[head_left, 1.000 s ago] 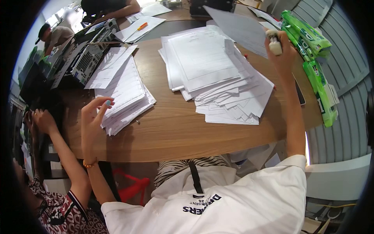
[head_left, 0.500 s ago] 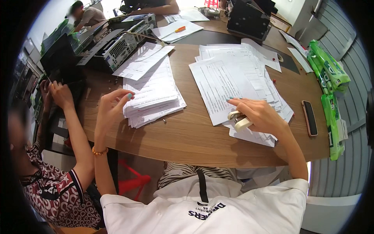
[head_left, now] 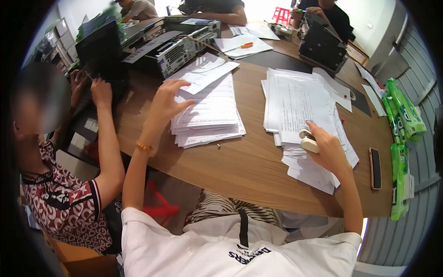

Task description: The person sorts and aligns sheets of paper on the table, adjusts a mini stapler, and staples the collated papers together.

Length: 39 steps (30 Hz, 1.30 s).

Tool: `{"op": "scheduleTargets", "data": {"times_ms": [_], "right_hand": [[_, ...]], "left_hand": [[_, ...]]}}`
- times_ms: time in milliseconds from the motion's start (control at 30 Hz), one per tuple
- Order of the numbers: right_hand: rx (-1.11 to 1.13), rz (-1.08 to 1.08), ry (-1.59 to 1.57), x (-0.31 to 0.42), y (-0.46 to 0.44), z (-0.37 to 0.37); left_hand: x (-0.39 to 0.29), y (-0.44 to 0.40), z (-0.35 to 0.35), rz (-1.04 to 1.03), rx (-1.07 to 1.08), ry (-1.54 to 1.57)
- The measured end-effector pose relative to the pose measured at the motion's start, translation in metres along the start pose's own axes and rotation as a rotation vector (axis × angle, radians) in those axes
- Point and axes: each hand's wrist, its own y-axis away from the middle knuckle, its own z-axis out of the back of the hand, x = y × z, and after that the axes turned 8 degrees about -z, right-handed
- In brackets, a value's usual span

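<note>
My right hand [head_left: 328, 148] is wrapped round a small cream stapler [head_left: 309, 142], which sits over the lower part of the right paper stack [head_left: 295, 99]. These printed sheets overlap unevenly and fan out toward the table's front edge. On the other side my left hand [head_left: 168, 104] hovers at the left edge of another paper stack [head_left: 210, 115], thumb and fingers apart with nothing visible between them. A loose sheet [head_left: 203, 74] lies aslant on top of that left stack. Whether my left fingertips touch the paper, I cannot tell.
An opened computer case [head_left: 184, 53] stands behind the left stack. A screwdriver [head_left: 244, 45] lies on papers farther back. At right are a phone [head_left: 375, 168] and green packets [head_left: 402, 120]. A co-worker's hand [head_left: 100, 90] is at far left; other people sit across the table.
My left hand has risen and reached farther over the left stack, its fingers wider apart. My right hand still grips the stapler over the right stack. The camera view has shifted.
</note>
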Motion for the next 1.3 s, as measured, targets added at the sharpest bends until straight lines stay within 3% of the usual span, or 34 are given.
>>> {"op": "scheduleTargets", "data": {"times_ms": [33,267,367,500,600,667,767,800,933,1000,1133,1200,1233,1300], "right_hand": [[-0.075,0.013,-0.037,0.004,0.001,0.001],[-0.184,0.042,-0.089,0.028,0.002,0.006],[-0.22,0.05,-0.128,0.032,0.001,0.002],[-0.335,0.049,-0.077,0.038,-0.013,-0.005],[-0.181,-0.059,-0.102,0.042,-0.036,-0.007],[0.045,-0.223,-0.36,0.045,-0.055,-0.013],[0.137,-0.324,-0.462,0.051,-0.079,-0.022],[0.046,-0.201,-0.339,0.042,-0.086,-0.039],[0.053,-0.287,-0.059,0.054,-0.101,-0.051],[0.019,-0.189,0.255,0.054,-0.104,-0.056],[-0.029,-0.15,0.294,0.053,-0.106,-0.057],[-0.293,0.19,-0.052,0.055,-0.11,-0.06],[-0.29,0.187,-0.056,0.057,-0.111,-0.062],[-0.207,0.523,-0.057,0.062,-0.114,-0.066]], "left_hand": [[0.007,-0.001,-0.006,-0.13,-0.056,-0.148],[0.037,-0.001,-0.024,-0.162,0.128,-0.307],[0.012,0.001,-0.008,-0.183,0.192,-0.52],[-0.042,0.017,0.012,-0.213,0.342,-0.482],[-0.067,0.024,0.01,-0.288,0.392,-0.367],[-0.072,0.024,0.007,-0.203,0.461,-0.196],[-0.072,0.016,0.006,-0.146,0.612,-0.148],[-0.072,0.013,0.005,-0.15,0.617,-0.147],[-0.067,0.01,-0.009,-0.269,0.516,-0.175],[-0.059,0.013,-0.018,-0.315,0.48,-0.18],[-0.046,0.018,-0.029,-0.233,0.574,-0.136],[-0.043,0.018,-0.031,-0.208,0.566,-0.065],[-0.044,0.017,-0.031,-0.178,0.544,-0.036],[-0.045,0.018,-0.033,-0.147,0.529,-0.004]]}}
